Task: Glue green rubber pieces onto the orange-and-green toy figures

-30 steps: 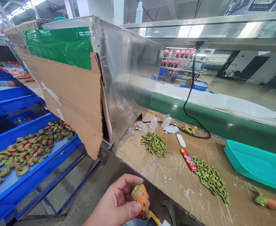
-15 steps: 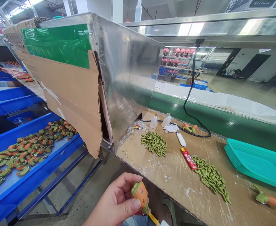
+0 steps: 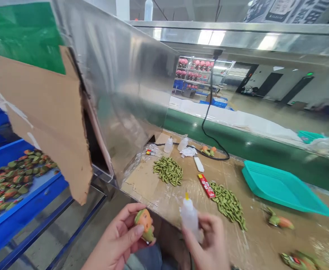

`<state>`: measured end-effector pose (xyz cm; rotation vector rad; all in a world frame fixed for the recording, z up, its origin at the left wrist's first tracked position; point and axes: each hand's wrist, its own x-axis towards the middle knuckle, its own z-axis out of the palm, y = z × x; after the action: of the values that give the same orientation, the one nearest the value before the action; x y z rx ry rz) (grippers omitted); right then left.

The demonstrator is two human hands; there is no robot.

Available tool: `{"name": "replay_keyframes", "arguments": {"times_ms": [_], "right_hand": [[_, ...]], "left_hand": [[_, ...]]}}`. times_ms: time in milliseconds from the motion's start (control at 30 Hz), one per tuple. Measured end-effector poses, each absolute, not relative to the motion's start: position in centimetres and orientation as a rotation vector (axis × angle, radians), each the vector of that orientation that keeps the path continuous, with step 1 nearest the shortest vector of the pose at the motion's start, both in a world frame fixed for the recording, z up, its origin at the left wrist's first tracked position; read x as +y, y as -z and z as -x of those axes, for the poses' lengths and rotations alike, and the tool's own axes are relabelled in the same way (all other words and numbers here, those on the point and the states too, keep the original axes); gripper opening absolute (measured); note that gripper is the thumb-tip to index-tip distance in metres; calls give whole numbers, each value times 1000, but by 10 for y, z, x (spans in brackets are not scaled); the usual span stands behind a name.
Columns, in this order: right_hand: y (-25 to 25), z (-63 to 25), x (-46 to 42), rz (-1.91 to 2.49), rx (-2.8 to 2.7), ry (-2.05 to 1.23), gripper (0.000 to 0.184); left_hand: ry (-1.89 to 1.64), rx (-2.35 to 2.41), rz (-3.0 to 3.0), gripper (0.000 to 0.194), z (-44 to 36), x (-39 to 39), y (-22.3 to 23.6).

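Observation:
My left hand (image 3: 125, 236) pinches a small orange and green figurine (image 3: 144, 223) between thumb and fingers, just off the table's front edge. To its right, my right hand (image 3: 206, 240) is wrapped around a white squeeze bottle (image 3: 190, 215), upright, its yellow needle tip pointing up. The bottle is apart from the figurine and slightly blurred. Beyond the hands lie two piles of small green curved pieces, a left pile (image 3: 168, 171) and a right pile (image 3: 228, 205). A red packet (image 3: 206, 186) touches the right pile.
Two more squeeze bottles, one at the left (image 3: 168, 144), stand by a black cable (image 3: 209, 112). A turquoise tray (image 3: 282, 187) sits at right, with figurines (image 3: 281, 221) before it. A metal box wall (image 3: 119, 82) rises at left, beside a blue trough (image 3: 41, 198) of figurine parts.
My view has swung to the right. The squeeze bottle in my right hand has come up into view; its yellow tip, earlier at the figurine's lower end, is now away from it.

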<state>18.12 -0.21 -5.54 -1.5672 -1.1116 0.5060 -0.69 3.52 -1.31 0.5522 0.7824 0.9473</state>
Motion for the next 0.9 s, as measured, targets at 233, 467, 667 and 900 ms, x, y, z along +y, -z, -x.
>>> {"name": "replay_keyframes", "arguments": {"times_ms": [233,467,667,900], "right_hand": [[86,-209,29,1678,-1195,-505,40],[68,-288,22,2086,-1264,-41,31],[69,-295,38,2292,-1401,-77,25],[52,-239,3,2048,-1384,-436,34]], "left_hand": [[-909,838,-564,33,8,43,23],[-902,843,-556,35,0,44,18],[-890,804,-551,35,-2,39,15],[-872,710,-577,37,0,32,18]]}}
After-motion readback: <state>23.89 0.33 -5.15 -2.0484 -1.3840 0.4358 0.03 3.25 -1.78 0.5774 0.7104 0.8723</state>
